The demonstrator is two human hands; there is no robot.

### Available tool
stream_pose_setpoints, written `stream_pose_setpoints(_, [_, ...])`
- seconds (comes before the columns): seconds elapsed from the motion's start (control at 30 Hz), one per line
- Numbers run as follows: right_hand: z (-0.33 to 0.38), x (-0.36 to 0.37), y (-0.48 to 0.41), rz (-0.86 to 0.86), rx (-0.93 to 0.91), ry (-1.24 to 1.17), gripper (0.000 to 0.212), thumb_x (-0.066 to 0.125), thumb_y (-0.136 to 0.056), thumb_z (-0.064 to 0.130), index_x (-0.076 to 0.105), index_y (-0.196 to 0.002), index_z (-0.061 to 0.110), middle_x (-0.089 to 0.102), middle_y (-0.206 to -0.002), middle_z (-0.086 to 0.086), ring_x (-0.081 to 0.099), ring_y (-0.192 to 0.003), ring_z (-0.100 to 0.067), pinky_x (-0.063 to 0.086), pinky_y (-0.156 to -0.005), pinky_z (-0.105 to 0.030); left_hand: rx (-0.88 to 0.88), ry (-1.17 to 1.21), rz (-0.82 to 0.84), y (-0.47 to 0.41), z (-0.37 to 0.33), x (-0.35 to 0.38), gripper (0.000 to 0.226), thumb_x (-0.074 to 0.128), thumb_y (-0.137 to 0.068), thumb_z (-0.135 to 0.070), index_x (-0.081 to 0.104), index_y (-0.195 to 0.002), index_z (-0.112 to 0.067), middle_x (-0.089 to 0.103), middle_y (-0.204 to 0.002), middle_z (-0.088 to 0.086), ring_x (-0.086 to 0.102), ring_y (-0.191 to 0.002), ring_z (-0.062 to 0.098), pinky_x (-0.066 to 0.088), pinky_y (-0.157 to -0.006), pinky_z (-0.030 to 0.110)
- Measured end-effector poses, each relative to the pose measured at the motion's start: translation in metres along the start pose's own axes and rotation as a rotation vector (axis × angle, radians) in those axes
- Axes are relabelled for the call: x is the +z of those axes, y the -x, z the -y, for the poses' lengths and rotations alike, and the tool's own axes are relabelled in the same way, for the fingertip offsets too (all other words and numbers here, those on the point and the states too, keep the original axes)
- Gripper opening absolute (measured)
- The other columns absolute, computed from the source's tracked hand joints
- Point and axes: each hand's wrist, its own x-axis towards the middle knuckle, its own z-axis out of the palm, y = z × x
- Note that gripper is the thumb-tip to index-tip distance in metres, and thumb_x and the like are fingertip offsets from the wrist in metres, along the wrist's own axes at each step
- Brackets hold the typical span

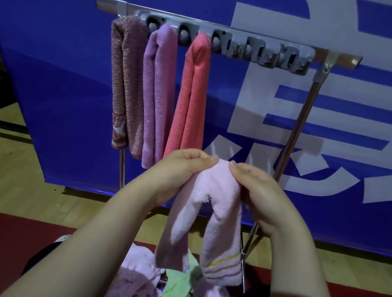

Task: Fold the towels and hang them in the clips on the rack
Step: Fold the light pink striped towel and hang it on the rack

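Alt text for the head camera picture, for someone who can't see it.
The left hand and right hand pinch the folded top of a pale pink towel, its ends hanging down, before a metal rack. A mottled pink towel, a lilac towel and a coral towel hang from the leftmost clips of its grey clip bar; the other clips hold nothing.
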Motion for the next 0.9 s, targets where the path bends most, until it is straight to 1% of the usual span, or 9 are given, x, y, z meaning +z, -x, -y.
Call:
stream_pose_setpoints(0.1, [0.01, -0.008, -0.009, -0.013, 0.001, -0.041, 0.032, 0.056, -0.099, 0.027, 0.068, -0.109, -0.001, 0.075, -0.102, -0.012, 0.069, -0.094, -0.018, 0.053, -0.09, -0.034, -0.064, -0.116, 0.061, -0.015, 0.0, -0.006, 0.042, 0.066, -0.094, -0.032, 0.068, -0.106, 0.008, 0.07, -0.1, 0.023, 0.062, -0.089, 0.026, 0.048, -0.084, 0.04])
stream_pose_setpoints(0.2, [0.019, -0.017, -0.018, 0.007, 0.022, -0.057, 0.027, 0.055, -0.098, 0.023, 0.07, -0.108, 0.003, 0.076, -0.098, -0.007, 0.071, -0.091, -0.015, 0.054, -0.089, -0.032, -0.047, -0.077, 0.063, -0.029, -0.008, -0.01, 0.044, 0.064, -0.095, -0.03, 0.065, -0.114, 0.01, 0.068, -0.114, 0.029, 0.063, -0.097, 0.028, 0.048, -0.093, 0.042])
stream_pose_setpoints(0.3, [0.032, -0.024, -0.028, -0.005, 0.013, -0.174, 0.023, 0.054, -0.099, 0.013, 0.07, -0.11, 0.002, 0.076, -0.101, -0.008, 0.071, -0.096, -0.017, 0.054, -0.093, -0.033, 0.022, -0.036, 0.02, -0.045, -0.023, -0.009, 0.05, 0.065, -0.094, -0.034, 0.061, -0.113, 0.012, 0.065, -0.109, 0.031, 0.059, -0.095, 0.032, 0.047, -0.087, 0.043])
stream_pose_setpoints(0.4, [0.051, -0.029, -0.046, -0.02, -0.024, -0.24, 0.022, 0.055, -0.097, 0.01, 0.07, -0.111, 0.002, 0.075, -0.106, -0.01, 0.07, -0.102, -0.02, 0.053, -0.094, -0.036, 0.076, -0.021, 0.005, -0.063, -0.047, -0.005, 0.048, 0.058, -0.099, -0.028, 0.057, -0.12, 0.015, 0.061, -0.12, 0.037, 0.06, -0.099, 0.035, 0.05, -0.092, 0.047])
stream_pose_setpoints(0.5, [0.075, -0.032, -0.071, -0.052, -0.065, -0.288, 0.021, 0.054, -0.099, 0.01, 0.07, -0.109, 0.003, 0.076, -0.101, -0.011, 0.072, -0.094, -0.018, 0.055, -0.088, -0.034, 0.151, -0.006, -0.001, -0.082, -0.078, -0.003, 0.04, 0.052, -0.102, -0.018, 0.056, -0.122, 0.016, 0.06, -0.122, 0.038, 0.059, -0.101, 0.034, 0.047, -0.099, 0.048])
stream_pose_setpoints(0.63, [0.11, -0.028, -0.108, -0.086, -0.123, -0.312, 0.019, 0.052, -0.1, 0.01, 0.068, -0.104, 0.002, 0.075, -0.097, -0.014, 0.071, -0.085, -0.018, 0.057, -0.085, -0.034, 0.248, 0.012, -0.061, -0.115, -0.115, 0.001, 0.028, 0.051, -0.103, -0.019, 0.062, -0.113, 0.004, 0.067, -0.104, 0.021, 0.062, -0.094, 0.026, 0.051, -0.088, 0.037])
stream_pose_setpoints(0.77, [0.139, -0.017, -0.136, -0.097, -0.162, -0.433, 0.022, 0.047, -0.102, 0.007, 0.065, -0.107, -0.004, 0.074, -0.086, -0.014, 0.072, -0.077, -0.018, 0.058, -0.076, -0.029, 0.267, 0.089, -0.135, -0.145, -0.136, 0.005, 0.03, 0.05, -0.104, -0.019, 0.063, -0.117, 0.004, 0.073, -0.1, 0.016, 0.068, -0.092, 0.025, 0.056, -0.086, 0.034])
stream_pose_setpoints(0.83, [0.148, -0.012, -0.15, -0.14, -0.178, -0.431, 0.028, 0.047, -0.103, 0.009, 0.06, -0.121, -0.008, 0.071, -0.092, -0.015, 0.069, -0.081, -0.019, 0.057, -0.08, -0.029, 0.266, 0.112, -0.148, -0.155, -0.145, 0.008, 0.023, 0.047, -0.104, -0.014, 0.066, -0.106, -0.001, 0.075, -0.079, 0.005, 0.067, -0.079, 0.019, 0.056, -0.068, 0.023])
stream_pose_setpoints(0.9, [0.159, -0.008, -0.163, -0.191, -0.165, -0.428, 0.034, 0.045, -0.105, 0.013, 0.055, -0.131, -0.008, 0.068, -0.102, -0.02, 0.066, -0.091, -0.024, 0.053, -0.092, -0.035, 0.268, 0.116, -0.183, -0.163, -0.153, 0.011, 0.023, 0.044, -0.105, -0.014, 0.063, -0.103, 0.001, 0.069, -0.064, -0.003, 0.065, -0.065, 0.011, 0.052, -0.055, 0.018])
